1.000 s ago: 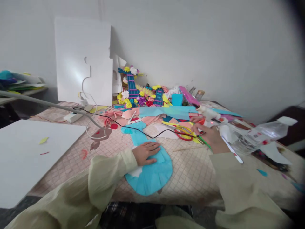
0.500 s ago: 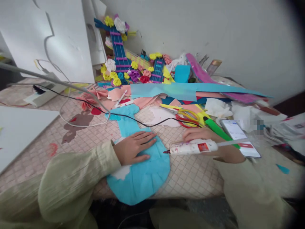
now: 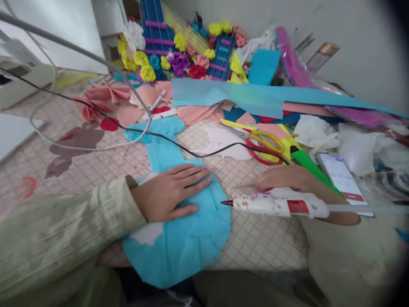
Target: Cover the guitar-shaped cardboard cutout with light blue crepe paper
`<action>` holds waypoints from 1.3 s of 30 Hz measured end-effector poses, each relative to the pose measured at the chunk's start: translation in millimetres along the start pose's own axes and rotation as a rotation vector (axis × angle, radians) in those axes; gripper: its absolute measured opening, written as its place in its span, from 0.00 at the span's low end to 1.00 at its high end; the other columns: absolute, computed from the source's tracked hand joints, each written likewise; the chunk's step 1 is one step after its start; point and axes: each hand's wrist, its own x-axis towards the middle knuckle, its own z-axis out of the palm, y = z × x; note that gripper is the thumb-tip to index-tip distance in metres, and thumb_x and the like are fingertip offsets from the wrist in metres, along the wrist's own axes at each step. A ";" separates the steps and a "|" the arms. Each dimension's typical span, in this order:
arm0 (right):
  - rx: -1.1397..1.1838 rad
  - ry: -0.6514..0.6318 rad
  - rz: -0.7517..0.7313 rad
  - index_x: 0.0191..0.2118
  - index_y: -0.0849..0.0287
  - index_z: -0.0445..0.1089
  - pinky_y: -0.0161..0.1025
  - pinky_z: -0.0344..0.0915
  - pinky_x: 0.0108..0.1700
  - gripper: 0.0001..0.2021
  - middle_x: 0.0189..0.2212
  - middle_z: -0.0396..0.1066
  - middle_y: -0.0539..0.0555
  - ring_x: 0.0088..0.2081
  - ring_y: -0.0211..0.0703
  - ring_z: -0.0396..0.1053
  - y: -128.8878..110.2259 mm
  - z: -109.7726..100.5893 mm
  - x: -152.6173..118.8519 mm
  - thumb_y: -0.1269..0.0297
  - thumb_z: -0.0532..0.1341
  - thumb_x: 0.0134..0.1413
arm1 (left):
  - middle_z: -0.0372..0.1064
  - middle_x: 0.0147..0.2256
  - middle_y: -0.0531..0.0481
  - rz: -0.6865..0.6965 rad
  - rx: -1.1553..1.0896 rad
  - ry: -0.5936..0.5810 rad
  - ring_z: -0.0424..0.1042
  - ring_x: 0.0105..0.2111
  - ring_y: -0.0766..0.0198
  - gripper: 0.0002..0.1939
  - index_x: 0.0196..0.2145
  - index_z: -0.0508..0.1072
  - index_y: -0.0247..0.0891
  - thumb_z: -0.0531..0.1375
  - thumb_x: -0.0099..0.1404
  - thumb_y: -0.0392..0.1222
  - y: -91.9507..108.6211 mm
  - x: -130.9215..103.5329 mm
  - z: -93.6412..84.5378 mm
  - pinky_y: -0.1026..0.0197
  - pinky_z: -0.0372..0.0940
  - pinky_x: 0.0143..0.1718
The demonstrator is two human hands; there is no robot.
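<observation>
A blue paper-covered guitar shape (image 3: 198, 230) lies at the table's front edge, its round body partly over the edge and its neck pointing away. My left hand (image 3: 172, 192) rests flat on the body with fingers spread; a white uncovered patch shows beside it. To the right, my right hand (image 3: 284, 179) is wrapped round a white glue gun (image 3: 265, 204). The gun's dark tip points left, at the right edge of the blue body. A clear glue stick extends from the gun's rear.
Black cable (image 3: 166, 138) and white cable (image 3: 96, 149) cross the table. Behind are scissors (image 3: 265, 143), a green marker (image 3: 316, 172), a phone (image 3: 343, 177), blue paper strips (image 3: 223, 96), crumpled tissue (image 3: 315, 132) and flower-decorated blue paper guitars (image 3: 222, 57).
The view has moved closer and tilted down. Both hands keep nearly the same places on and beside the blue shape, with the glue gun still in my right hand.
</observation>
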 end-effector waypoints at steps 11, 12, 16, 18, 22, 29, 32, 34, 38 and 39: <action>-0.184 0.027 -0.060 0.31 0.56 0.69 0.39 0.66 0.32 0.19 0.30 0.75 0.53 0.33 0.43 0.72 -2.6 6.8 0.8 0.56 0.44 0.63 | 0.41 0.64 0.42 0.035 -0.051 0.060 0.44 0.62 0.50 0.27 0.61 0.52 0.41 0.47 0.67 0.50 -1.2 0.3 0.5 0.46 0.42 0.61; -0.185 0.039 -0.059 0.31 0.55 0.69 0.39 0.66 0.33 0.19 0.31 0.75 0.53 0.33 0.43 0.72 -2.3 7.0 -0.2 0.56 0.44 0.63 | 0.41 0.64 0.42 0.033 -0.056 0.059 0.44 0.62 0.50 0.26 0.61 0.52 0.42 0.48 0.67 0.50 -1.1 -0.1 1.0 0.45 0.42 0.61; -0.202 0.072 -0.090 0.33 0.55 0.70 0.37 0.66 0.36 0.18 0.31 0.76 0.52 0.34 0.42 0.73 -1.6 6.7 -0.7 0.57 0.45 0.63 | 0.37 0.65 0.44 0.026 -0.049 0.032 0.42 0.63 0.50 0.26 0.61 0.52 0.44 0.47 0.67 0.50 -0.8 -0.8 2.8 0.44 0.41 0.61; -0.207 0.087 -0.108 0.33 0.55 0.71 0.37 0.67 0.35 0.20 0.30 0.76 0.52 0.33 0.42 0.73 -1.9 6.5 0.9 0.57 0.43 0.64 | 0.36 0.65 0.44 0.021 -0.054 0.026 0.41 0.63 0.50 0.26 0.61 0.51 0.45 0.47 0.67 0.50 -0.6 -0.5 3.2 0.43 0.41 0.60; -0.208 0.081 -0.081 0.33 0.54 0.72 0.38 0.67 0.34 0.20 0.31 0.77 0.52 0.33 0.42 0.74 -2.6 7.8 2.0 0.56 0.45 0.63 | 0.39 0.64 0.45 0.014 -0.101 0.052 0.43 0.63 0.50 0.25 0.60 0.54 0.44 0.47 0.67 0.50 -0.1 -0.4 3.4 0.42 0.41 0.60; -0.224 0.043 -0.055 0.33 0.52 0.71 0.41 0.66 0.36 0.20 0.32 0.76 0.51 0.34 0.44 0.72 -1.9 10.8 -1.6 0.55 0.43 0.63 | 0.36 0.65 0.45 0.022 -0.093 0.043 0.41 0.63 0.48 0.25 0.61 0.52 0.47 0.47 0.68 0.49 -0.7 -0.7 3.8 0.41 0.41 0.60; -0.236 0.033 -0.076 0.33 0.53 0.71 0.40 0.66 0.35 0.20 0.31 0.76 0.52 0.34 0.44 0.72 -2.6 9.5 -0.4 0.55 0.43 0.63 | 0.37 0.65 0.46 0.012 -0.105 0.048 0.42 0.63 0.48 0.24 0.60 0.54 0.47 0.47 0.68 0.49 -0.7 -0.5 4.4 0.41 0.41 0.60; -0.236 0.034 -0.090 0.33 0.53 0.71 0.39 0.66 0.34 0.22 0.31 0.76 0.52 0.33 0.43 0.73 -1.7 9.2 -0.7 0.56 0.42 0.64 | 0.37 0.65 0.47 0.009 -0.104 0.042 0.41 0.63 0.49 0.24 0.60 0.54 0.47 0.47 0.68 0.50 -0.6 -0.8 4.5 0.41 0.41 0.60; -0.227 0.017 -0.087 0.36 0.53 0.70 0.41 0.65 0.39 0.16 0.34 0.76 0.53 0.36 0.45 0.72 3.3 10.9 -5.3 0.56 0.47 0.62 | 0.37 0.65 0.47 0.008 -0.147 0.054 0.42 0.63 0.48 0.22 0.58 0.57 0.46 0.48 0.67 0.49 -0.4 -1.9 4.3 0.42 0.41 0.60; -0.229 0.013 -0.086 0.37 0.53 0.70 0.42 0.64 0.40 0.15 0.34 0.75 0.53 0.37 0.45 0.71 4.0 11.1 -6.5 0.56 0.47 0.62 | 0.37 0.65 0.48 0.006 -0.158 0.056 0.42 0.63 0.47 0.21 0.57 0.58 0.46 0.48 0.67 0.49 -0.4 -2.0 4.2 0.42 0.41 0.61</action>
